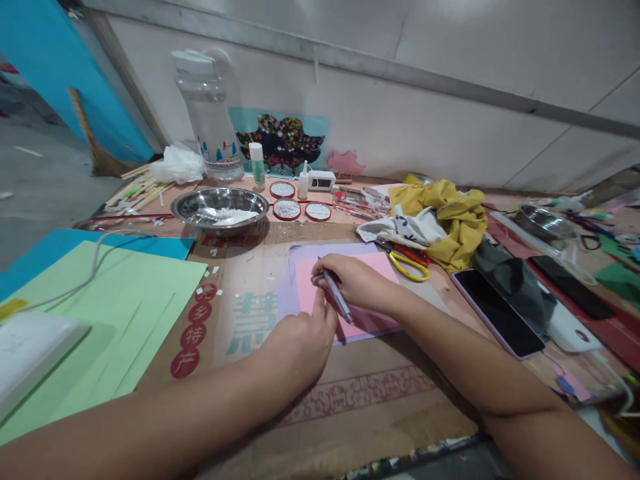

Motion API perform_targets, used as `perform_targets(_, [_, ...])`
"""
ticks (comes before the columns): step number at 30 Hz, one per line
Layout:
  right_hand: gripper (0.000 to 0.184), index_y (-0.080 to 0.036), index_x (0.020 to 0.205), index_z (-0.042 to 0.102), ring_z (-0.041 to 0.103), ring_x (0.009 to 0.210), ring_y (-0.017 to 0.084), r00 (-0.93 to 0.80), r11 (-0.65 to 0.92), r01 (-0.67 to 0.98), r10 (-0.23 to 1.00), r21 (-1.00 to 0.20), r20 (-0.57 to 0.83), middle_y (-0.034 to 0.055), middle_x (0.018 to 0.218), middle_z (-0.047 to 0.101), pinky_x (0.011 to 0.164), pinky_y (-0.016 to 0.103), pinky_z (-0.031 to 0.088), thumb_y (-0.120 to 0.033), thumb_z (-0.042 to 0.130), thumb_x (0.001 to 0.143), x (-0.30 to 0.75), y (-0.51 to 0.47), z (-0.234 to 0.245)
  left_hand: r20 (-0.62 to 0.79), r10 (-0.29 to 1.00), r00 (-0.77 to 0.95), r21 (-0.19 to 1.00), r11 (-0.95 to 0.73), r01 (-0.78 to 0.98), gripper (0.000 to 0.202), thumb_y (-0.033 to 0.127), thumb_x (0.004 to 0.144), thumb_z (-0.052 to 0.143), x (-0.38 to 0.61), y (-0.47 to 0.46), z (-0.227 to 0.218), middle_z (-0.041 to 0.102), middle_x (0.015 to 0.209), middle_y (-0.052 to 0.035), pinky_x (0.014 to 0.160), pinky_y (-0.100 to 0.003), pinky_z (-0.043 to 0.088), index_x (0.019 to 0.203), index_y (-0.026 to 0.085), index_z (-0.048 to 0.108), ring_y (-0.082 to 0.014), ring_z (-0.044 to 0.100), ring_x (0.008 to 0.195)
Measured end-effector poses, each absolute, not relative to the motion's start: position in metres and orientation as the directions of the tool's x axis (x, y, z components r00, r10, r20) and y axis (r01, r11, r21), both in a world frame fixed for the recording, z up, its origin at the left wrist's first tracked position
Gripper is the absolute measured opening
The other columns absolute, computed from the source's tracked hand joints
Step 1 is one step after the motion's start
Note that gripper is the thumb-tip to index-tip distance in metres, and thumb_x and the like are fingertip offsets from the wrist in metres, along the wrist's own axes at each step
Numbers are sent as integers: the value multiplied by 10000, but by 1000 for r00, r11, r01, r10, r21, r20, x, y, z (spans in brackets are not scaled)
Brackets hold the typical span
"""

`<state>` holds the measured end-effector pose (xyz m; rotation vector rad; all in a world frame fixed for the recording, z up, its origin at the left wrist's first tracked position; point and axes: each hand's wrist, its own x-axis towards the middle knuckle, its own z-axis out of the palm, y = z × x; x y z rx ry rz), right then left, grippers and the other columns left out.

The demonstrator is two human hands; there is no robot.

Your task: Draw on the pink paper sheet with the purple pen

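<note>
Pinching a pen (338,300) over pink paper (306,283) with right hand (357,283) fingers; left hand (300,343), 7 o'clock of it, fingers curled and empty, presses the paper.

Even soft daylight, faint shadows under the forearms, strong wide-angle bending at the edges, centre sharp, corners slightly smeared

I log at centre a small sheet (307,280) on a larger sheet (286,293), both on the cardboard (350,400).
- On the small sheet: right hand (357,280) with pen (337,297); left hand (300,343) at its left edge.
- Behind, to the left: bowl (220,230), bottle (207,113) behind it, lids (287,209) just right of it.
- Right of the sheets: scissors (407,263), cloth pile (450,213) behind them, phone (497,313) farther right.
- Far left: loose paper sheets (125,300).
</note>
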<state>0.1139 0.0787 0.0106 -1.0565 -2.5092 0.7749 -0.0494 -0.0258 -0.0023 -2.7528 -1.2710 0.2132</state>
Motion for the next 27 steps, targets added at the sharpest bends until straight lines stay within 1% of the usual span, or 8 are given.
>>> perform_targets(3, [148, -177, 1000, 644, 626, 872, 171, -693, 626, 560, 713, -543, 106, 59, 968, 672, 783, 285, 475, -134, 562, 884, 108, 74, 4, -94, 768, 633, -149, -640, 754, 594, 80, 887, 445, -47, -26, -1, 394, 1479, -374, 474, -315, 571, 1471, -17, 400, -202, 702, 604])
perform_targets(7, [169, -181, 1037, 644, 601, 855, 175, -659, 655, 572, 725, -495, 199, 66, 992, 642, 759, 289, 473, -167, 523, 920, 103, 74, -7, -99, 763, 639, -116, -647, 754, 531, 92, 898, 448, -47, -26, 2, 410, 1471, -371, 465, -299, 564, 1419, -4, 476, -197, 702, 594])
perform_targets(10, [175, -186, 1026, 650, 609, 872, 175, -615, 624, 568, 755, -537, 227, 60, 1001, 647, 767, 291, 477, -165, 514, 918, 103, 78, -7, -102, 754, 649, -109, -657, 746, 529, 96, 895, 468, -49, -25, 4, 399, 1476, -376, 481, -301, 573, 1416, 2, 483, -201, 711, 607])
perform_targets(14, [112, -185, 912, 671, 635, 828, 163, -687, 572, 480, 716, -665, 120, 31, 896, 683, 772, 283, 486, -142, 573, 876, 110, 86, 3, -133, 767, 627, -113, -641, 759, 567, 78, 890, 448, -49, -25, 7, 412, 1470, -368, 480, -309, 577, 1451, -4, 438, -210, 718, 614])
perform_targets(16, [111, -179, 919, 673, 635, 825, 162, -694, 587, 464, 706, -663, 139, 38, 900, 677, 771, 282, 488, -143, 576, 877, 111, 87, 3, -136, 763, 632, -116, -646, 755, 578, 56, 881, 425, -49, -25, 9, 423, 1469, -357, 484, -310, 580, 1456, -8, 430, -215, 723, 624])
perform_targets(20, [147, -179, 969, 675, 621, 870, 174, -646, 655, 493, 717, -573, 263, 59, 958, 641, 783, 287, 484, -165, 546, 900, 102, 84, -4, -121, 758, 641, -111, -652, 750, 557, 44, 871, 410, -49, -25, 10, 437, 1480, -326, 485, -307, 579, 1423, 20, 483, -206, 719, 617])
perform_targets(23, [140, -184, 976, 676, 626, 890, 180, -621, 654, 486, 725, -579, 298, 60, 973, 654, 796, 293, 484, -182, 559, 899, 101, 84, -6, -108, 764, 636, -122, -645, 754, 541, 52, 873, 410, -49, -26, 8, 435, 1479, -331, 474, -308, 572, 1406, 17, 498, -199, 708, 590])
perform_targets(27, [110, -196, 948, 664, 632, 845, 164, -674, 616, 459, 711, -640, 201, 32, 923, 685, 785, 290, 486, -155, 587, 880, 111, 82, 4, -145, 769, 622, -133, -638, 758, 558, 50, 872, 423, -47, -25, 7, 394, 1491, -350, 477, -301, 570, 1426, 5, 467, -201, 713, 614])
